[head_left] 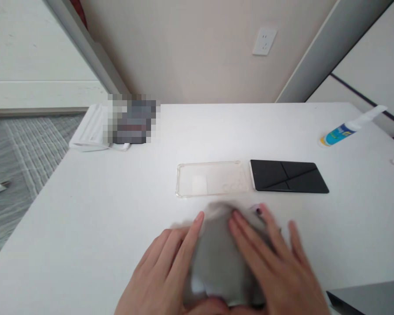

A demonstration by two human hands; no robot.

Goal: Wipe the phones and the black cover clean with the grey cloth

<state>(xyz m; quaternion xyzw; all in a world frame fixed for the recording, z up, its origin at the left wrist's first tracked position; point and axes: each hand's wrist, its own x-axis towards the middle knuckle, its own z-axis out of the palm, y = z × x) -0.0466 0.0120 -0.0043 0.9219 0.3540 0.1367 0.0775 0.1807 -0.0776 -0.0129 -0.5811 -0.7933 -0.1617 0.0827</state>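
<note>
Low in the middle of the head view, both my hands are around a grey, soft-looking pouch (221, 253), blurred by motion. My left hand (162, 267) grips its left side, with the index finger straight along the edge and the thumb at the near end. My right hand (276, 262) lies over its right side, two fingers pressed on top and the others spread. A small pale purple bit with a dark spot shows by the right fingers. Just beyond lie a clear phone case (213, 179) and a black-screened phone (289, 177), side by side.
The white table (85, 245) carries a white face mask (92, 129) and a blurred-out dark item (134, 124) at the far left. A glue bottle (339, 133) lies at the far right. A grey flat object (374, 297) is at the near right corner.
</note>
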